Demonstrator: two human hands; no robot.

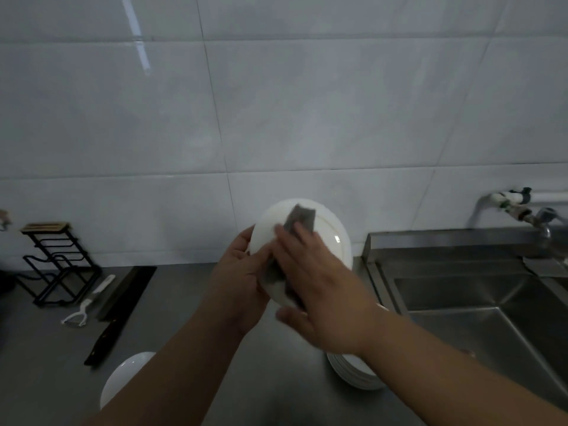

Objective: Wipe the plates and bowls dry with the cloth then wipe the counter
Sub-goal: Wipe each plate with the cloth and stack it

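Observation:
A white plate (329, 238) is held up on edge above the counter, its underside facing me. My left hand (239, 278) grips its left rim. My right hand (319, 284) lies flat across the plate and presses a grey cloth (299, 219) against it; the cloth's top end sticks out past the fingertips. A stack of white plates (353, 375) sits on the counter under my right wrist, partly hidden. Another white dish (123, 382) lies at the lower left, partly behind my left forearm.
The steel counter (184, 302) carries a black rack (58, 265), a white peeler (78, 315), a dark-handled knife (103, 345) and a long dark strip (129, 290) on the left. A steel sink (479, 321) with a tap (541, 219) is on the right. A tiled wall rises behind.

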